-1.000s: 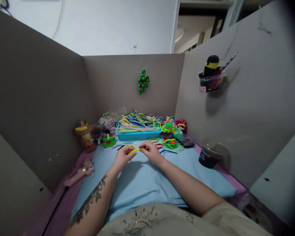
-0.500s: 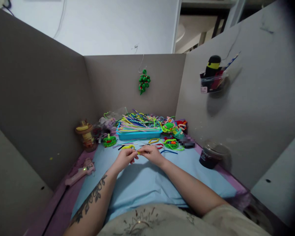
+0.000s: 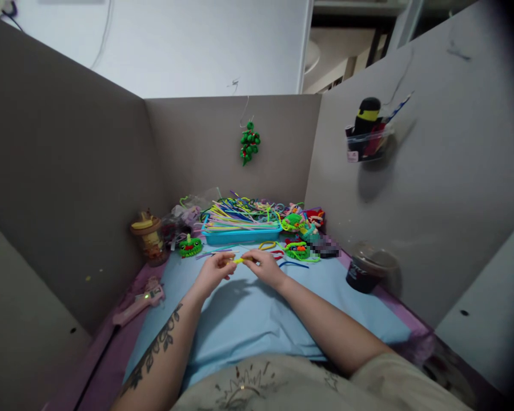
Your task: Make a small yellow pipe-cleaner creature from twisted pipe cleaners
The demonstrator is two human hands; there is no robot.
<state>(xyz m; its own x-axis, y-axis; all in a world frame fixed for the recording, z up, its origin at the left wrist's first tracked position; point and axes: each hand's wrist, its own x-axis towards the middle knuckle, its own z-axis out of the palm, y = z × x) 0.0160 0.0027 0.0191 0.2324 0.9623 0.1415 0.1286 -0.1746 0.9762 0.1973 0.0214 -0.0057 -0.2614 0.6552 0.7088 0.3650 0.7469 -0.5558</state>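
Between my two hands, a short yellow pipe cleaner [image 3: 239, 261] is held over the blue cloth [image 3: 248, 308]. My left hand [image 3: 215, 270] pinches one end of it, with the fingers curled. At the other end, my right hand [image 3: 263, 267] grips it between thumb and fingertips. Just behind the hands lie a yellow loop [image 3: 267, 245], some loose pipe cleaners and a blue pipe cleaner [image 3: 294, 264]. A fuzzy green figure [image 3: 297, 249] with an orange part sits to the right of my right hand.
A blue tray [image 3: 242, 236] heaped with coloured pipe cleaners stands at the back. A green frog-like piece [image 3: 191, 246], a lidded cup [image 3: 149, 240] and a pink glue gun [image 3: 139, 302] are on the left. A dark tub [image 3: 366, 271] stands right. Grey panels enclose the table.
My hands have drawn slightly apart, so more of the yellow piece shows between them. The left hand has shifted a little to the left. The view has moved slightly.
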